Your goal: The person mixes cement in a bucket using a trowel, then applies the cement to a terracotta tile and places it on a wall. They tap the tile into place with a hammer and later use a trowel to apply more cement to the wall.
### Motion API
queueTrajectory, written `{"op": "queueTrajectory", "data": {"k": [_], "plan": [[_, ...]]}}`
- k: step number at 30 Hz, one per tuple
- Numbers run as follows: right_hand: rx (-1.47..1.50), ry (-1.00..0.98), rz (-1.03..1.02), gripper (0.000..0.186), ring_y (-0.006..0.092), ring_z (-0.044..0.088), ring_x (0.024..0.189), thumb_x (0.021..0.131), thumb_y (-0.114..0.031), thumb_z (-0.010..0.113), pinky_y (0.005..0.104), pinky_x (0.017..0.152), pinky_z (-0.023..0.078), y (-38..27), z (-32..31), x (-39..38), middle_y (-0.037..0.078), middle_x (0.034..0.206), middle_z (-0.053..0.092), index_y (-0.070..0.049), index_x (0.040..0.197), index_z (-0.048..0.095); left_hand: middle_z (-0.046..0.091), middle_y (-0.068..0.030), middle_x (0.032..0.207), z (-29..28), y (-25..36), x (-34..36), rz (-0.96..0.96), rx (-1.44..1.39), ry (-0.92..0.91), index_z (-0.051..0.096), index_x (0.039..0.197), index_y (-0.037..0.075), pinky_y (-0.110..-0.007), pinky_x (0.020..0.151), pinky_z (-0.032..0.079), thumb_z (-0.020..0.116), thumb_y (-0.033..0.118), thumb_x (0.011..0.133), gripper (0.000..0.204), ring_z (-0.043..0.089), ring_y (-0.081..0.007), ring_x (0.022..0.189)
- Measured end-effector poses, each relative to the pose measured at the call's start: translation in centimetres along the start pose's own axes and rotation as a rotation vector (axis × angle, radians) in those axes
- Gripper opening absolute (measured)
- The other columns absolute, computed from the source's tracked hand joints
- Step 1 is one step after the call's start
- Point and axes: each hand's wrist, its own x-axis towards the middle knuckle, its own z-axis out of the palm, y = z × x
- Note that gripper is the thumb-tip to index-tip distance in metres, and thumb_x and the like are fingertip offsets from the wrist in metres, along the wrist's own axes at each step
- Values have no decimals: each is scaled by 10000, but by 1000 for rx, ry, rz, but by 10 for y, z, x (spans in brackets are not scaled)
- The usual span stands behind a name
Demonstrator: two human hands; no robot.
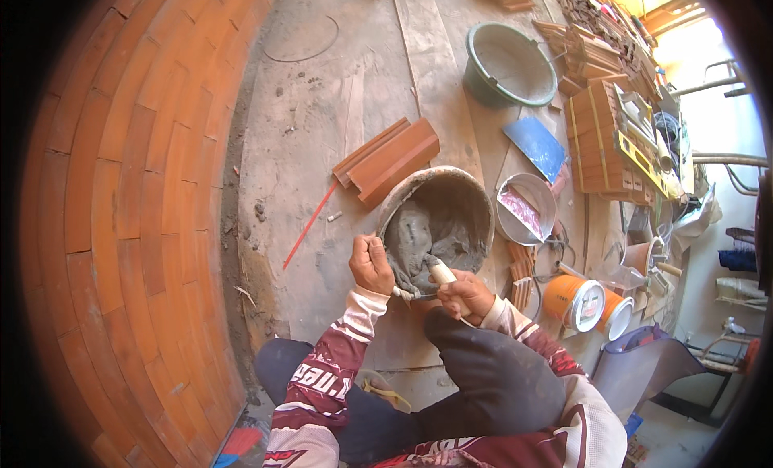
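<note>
A round bucket with wet grey mortar in it stands tilted in front of my knees. My left hand is closed at the bucket's left rim, gripping it. With my right hand I hold a trowel by its thick cream handle. The trowel's head reaches into the mortar, and its blade is hard to tell from the grey mix. Just beyond the bucket lie two orange-brown clay pieces, side by side on the boards.
An orange brick wall rises on the left. Farther off stand a green tub and a white bucket beside a blue sheet. Orange pails, stacked bricks and a yellow level are at right. A red strip lies left.
</note>
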Motion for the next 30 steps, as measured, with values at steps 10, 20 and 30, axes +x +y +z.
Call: {"op": "queueTrajectory", "data": {"k": [10, 20, 30], "plan": [[897, -449, -11, 476, 151, 509, 524, 1003, -367, 410, 276, 462, 386, -15, -21, -34, 40, 737, 520, 34, 1243, 499, 556, -151, 717, 11, 9, 9, -13, -18, -3, 508, 900, 3, -386, 588, 451, 496, 156, 995, 181, 543, -282, 614], [728, -337, 39, 484, 181, 538, 541, 1017, -396, 386, 305, 461, 408, -19, -12, -61, 45, 737, 519, -4, 1287, 474, 575, -207, 758, 20, 20, 9, 8, -56, -30, 504, 897, 12, -450, 627, 468, 503, 149, 977, 158, 588, -414, 700], [292, -12, 121, 462, 206, 521, 464, 996, -390, 447, 330, 389, 401, -40, -14, -82, 63, 665, 517, -31, 1285, 473, 580, -215, 761, 26, 26, 11, 46, -80, -38, 508, 870, 22, -464, 610, 468, 523, 134, 961, 145, 590, -436, 703]]}}
